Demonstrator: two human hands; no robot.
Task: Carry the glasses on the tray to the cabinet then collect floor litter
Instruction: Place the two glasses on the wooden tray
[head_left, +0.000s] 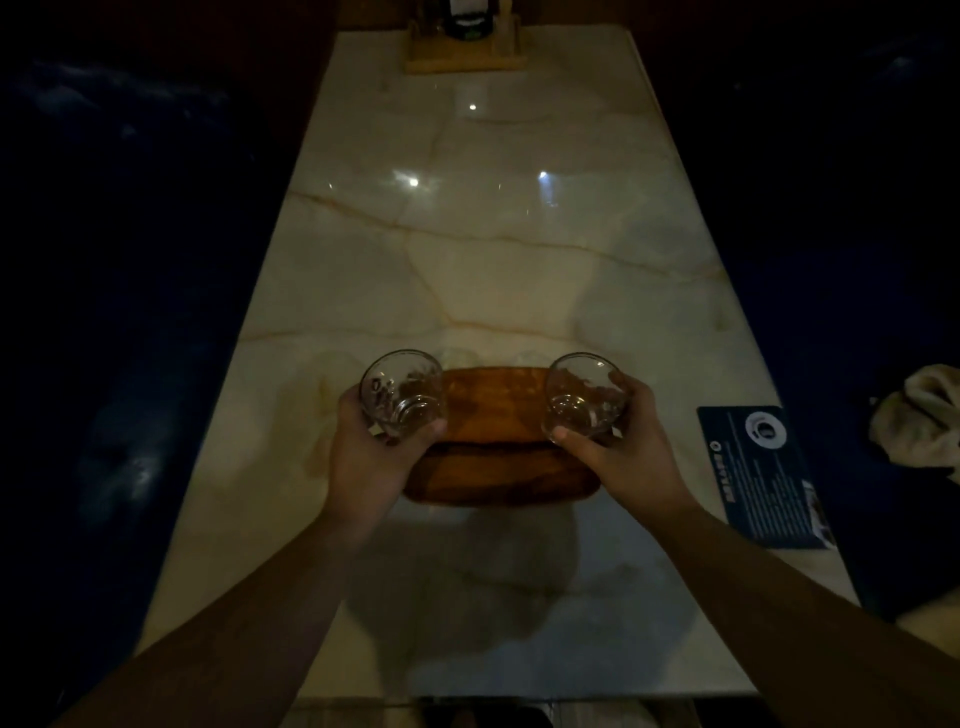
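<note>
A brown wooden tray (498, 457) lies on the marble table (498, 249) in front of me. My left hand (363, 457) grips a clear, empty glass (402, 392) over the tray's left end. At the tray's right end, my right hand (623, 447) holds a second clear glass (584, 395). Both glasses are tilted slightly toward each other and look lifted off the tray. The tray's surface between them is bare.
A dark blue printed card (763, 475) lies near the table's right edge. A pale crumpled cloth (922, 415) rests on the dark seat at far right. A wooden stand with a dark bottle (465, 36) sits at the table's far end. Dark bench seats flank both sides.
</note>
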